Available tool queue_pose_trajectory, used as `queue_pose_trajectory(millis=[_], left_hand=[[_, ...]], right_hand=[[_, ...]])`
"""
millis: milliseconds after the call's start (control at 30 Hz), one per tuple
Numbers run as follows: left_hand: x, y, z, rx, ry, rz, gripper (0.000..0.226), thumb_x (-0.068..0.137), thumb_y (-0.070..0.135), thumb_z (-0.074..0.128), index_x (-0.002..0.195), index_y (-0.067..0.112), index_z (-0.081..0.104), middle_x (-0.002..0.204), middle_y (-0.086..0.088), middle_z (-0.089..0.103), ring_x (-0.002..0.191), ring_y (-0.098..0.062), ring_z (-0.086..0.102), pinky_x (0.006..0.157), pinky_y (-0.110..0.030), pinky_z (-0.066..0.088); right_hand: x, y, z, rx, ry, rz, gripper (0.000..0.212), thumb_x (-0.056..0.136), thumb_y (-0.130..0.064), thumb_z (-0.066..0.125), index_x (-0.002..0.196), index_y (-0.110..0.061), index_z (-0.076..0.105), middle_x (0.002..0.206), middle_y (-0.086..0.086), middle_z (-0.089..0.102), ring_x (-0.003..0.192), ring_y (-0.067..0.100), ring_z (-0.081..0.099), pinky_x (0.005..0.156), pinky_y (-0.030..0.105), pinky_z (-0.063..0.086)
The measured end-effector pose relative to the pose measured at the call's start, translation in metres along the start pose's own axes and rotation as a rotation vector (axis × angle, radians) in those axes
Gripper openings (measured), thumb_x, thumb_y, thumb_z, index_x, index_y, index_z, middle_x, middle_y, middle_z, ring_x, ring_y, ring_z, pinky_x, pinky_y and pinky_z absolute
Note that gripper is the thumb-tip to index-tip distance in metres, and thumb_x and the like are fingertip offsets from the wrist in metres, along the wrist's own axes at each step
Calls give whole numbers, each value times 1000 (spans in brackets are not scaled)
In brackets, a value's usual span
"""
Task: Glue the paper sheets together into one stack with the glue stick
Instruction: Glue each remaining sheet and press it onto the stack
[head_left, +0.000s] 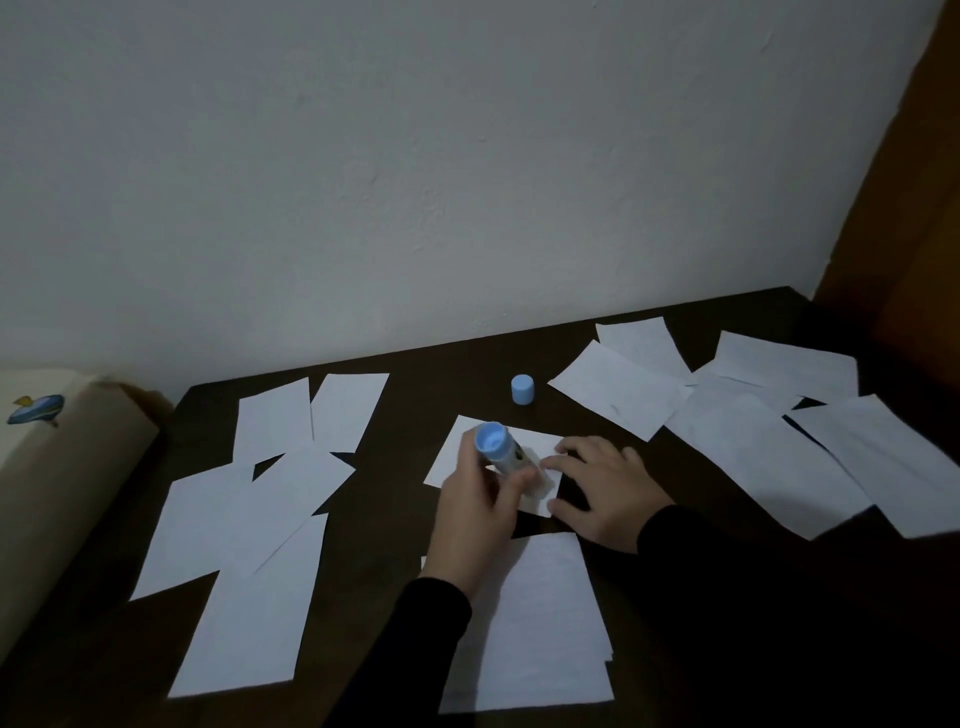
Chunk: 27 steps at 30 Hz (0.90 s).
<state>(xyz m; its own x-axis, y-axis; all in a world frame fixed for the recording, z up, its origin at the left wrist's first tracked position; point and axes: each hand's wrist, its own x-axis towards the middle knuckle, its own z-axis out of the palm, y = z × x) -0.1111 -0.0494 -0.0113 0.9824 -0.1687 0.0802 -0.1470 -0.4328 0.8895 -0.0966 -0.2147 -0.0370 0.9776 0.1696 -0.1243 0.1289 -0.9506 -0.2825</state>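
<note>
A dark wooden table (410, 374) fills the lower half of the frame, its far edge against the wall. White paper sheets lie flat on it: an overlapping cluster of sheets (249, 499) at the lower left, a second overlapping spread (737, 415) at the right, a single sheet (467, 447) at the centre, and a stack (545, 634) at the lower centre. A light blue glue cap (522, 389) stands on the bare wood above the centre sheet.
</note>
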Motion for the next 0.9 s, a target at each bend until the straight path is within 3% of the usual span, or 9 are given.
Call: queue_pose_trajectory(millis=[100,267,433,533,700,900], left_hand=[[-1,0,2,87,-80,46,41,94,27,59,123,43,34,96,30,53,89,18,53,70,-2,43],[-3,-1,4,116,-138,17,47,95,27,56,133,44,35,101,25,55,94,5,58,78,-8,44],[2,0,-1,125,-153,33,44,95,25,56,127,47,34,91,26,54,82,16,54,67,-2,40],[7,-1,-6,182,-161,26,48,96,25,54,135,43,32,88,23,52,78,11,55,65,-6,41],[17,-7,-17,235,-129,-39,54,96,26,53,143,40,28,106,15,55,84,2,52,83,-18,42],[26,-20,-36,183,24,-131,59,96,23,55,145,38,26,133,5,53,117,-10,50,99,-29,40]], right_hand=[[0,-4,2,-26,-11,6,51,92,-46,46,140,-31,37,150,-5,25,139,14,20,108,41,23],[-3,-10,3,-63,-32,32,51,94,-48,43,140,-27,35,155,-2,19,143,18,14,113,47,18],[-6,-13,7,-33,8,53,50,92,-41,45,139,-28,35,155,-3,19,144,18,13,114,47,17],[-4,-13,10,-34,10,70,51,92,-42,45,141,-29,34,156,-3,17,145,18,11,115,49,16],[0,-9,16,-40,16,67,57,90,-47,46,144,-32,31,155,-5,17,144,16,11,115,47,16],[-2,-7,19,-35,75,46,57,90,-47,45,143,-33,33,153,-7,21,142,14,14,113,45,19]])
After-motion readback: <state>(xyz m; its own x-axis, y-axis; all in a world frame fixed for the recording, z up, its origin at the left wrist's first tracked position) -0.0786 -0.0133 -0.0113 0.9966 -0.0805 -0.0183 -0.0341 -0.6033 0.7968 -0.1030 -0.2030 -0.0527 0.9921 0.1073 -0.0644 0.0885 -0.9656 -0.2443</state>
